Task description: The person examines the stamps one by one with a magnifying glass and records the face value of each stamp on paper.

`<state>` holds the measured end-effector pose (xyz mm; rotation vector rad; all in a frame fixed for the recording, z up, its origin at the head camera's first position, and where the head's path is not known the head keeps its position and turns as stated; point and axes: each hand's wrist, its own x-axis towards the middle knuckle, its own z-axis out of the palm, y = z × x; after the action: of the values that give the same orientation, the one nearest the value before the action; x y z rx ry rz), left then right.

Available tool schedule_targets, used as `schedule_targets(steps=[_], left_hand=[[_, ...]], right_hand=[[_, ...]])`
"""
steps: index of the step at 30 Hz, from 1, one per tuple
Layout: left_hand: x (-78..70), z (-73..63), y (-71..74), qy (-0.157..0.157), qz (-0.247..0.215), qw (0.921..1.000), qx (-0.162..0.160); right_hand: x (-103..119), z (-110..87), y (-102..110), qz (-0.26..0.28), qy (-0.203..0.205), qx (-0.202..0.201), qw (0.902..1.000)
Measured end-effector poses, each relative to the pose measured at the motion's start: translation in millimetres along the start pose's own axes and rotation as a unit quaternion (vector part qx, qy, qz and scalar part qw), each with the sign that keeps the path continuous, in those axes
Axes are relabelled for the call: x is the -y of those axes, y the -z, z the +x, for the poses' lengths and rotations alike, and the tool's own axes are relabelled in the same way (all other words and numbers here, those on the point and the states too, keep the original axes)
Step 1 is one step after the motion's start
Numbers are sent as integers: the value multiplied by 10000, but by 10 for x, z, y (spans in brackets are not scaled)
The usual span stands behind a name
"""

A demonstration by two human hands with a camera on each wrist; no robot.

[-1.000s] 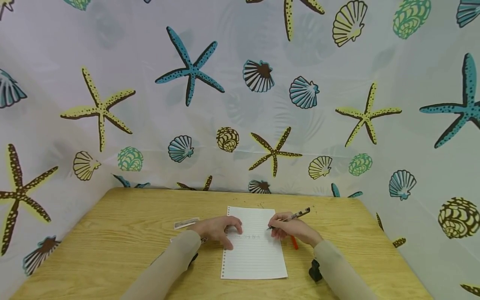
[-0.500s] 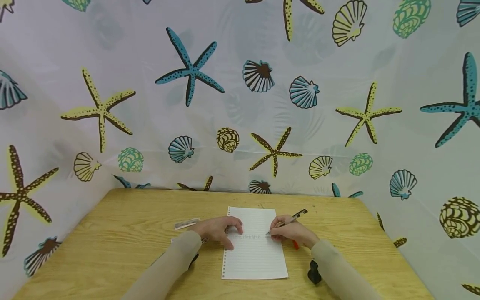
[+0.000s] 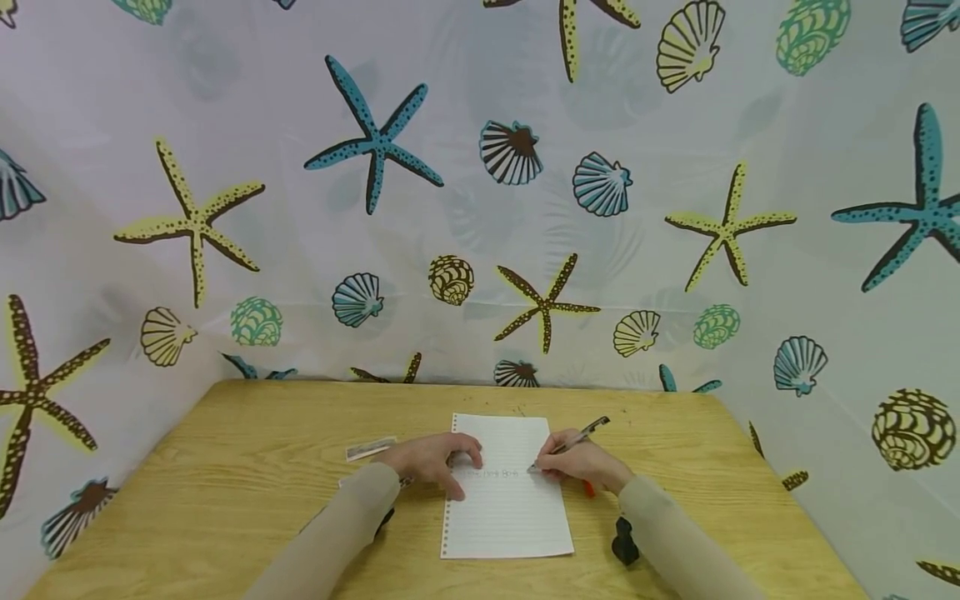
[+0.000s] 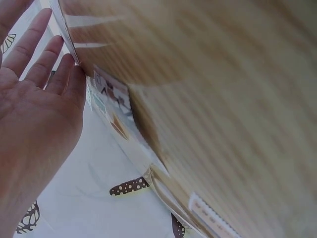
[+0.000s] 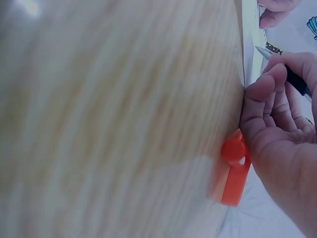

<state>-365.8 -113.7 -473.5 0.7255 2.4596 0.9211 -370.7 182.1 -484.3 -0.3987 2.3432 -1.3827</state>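
A lined sheet of loose-leaf paper lies on the wooden table, with a row of faint handwriting across its upper half. My right hand pinches a pen, whose tip meets the paper at the right end of that row. The pen shows a dark grip and pale pointed tip in the right wrist view. On the sheet's left edge rests my left hand, fingers spread. Its palm is bare in the left wrist view.
An orange plastic object lies beside my right hand, mostly hidden from the head view. Left of the paper is a small printed strip, with other flat pieces partly under my left arm. A shell-patterned curtain encloses the table's back and sides.
My right hand has shifted slightly left and down, bringing the pen tip onto the paper just after the writing. The left hand stays in place.
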Motion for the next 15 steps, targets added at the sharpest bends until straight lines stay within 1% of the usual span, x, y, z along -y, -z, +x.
schedule_targets(steps=[8,15], left_hand=[[2,8,-5,51,11,10000,-6],[-16,-14,1,7,-7,10000,45]], right_hand=[[2,-13,-10,-34,-4,-67,10000],[-18,2,-13,11,3,-66,10000]])
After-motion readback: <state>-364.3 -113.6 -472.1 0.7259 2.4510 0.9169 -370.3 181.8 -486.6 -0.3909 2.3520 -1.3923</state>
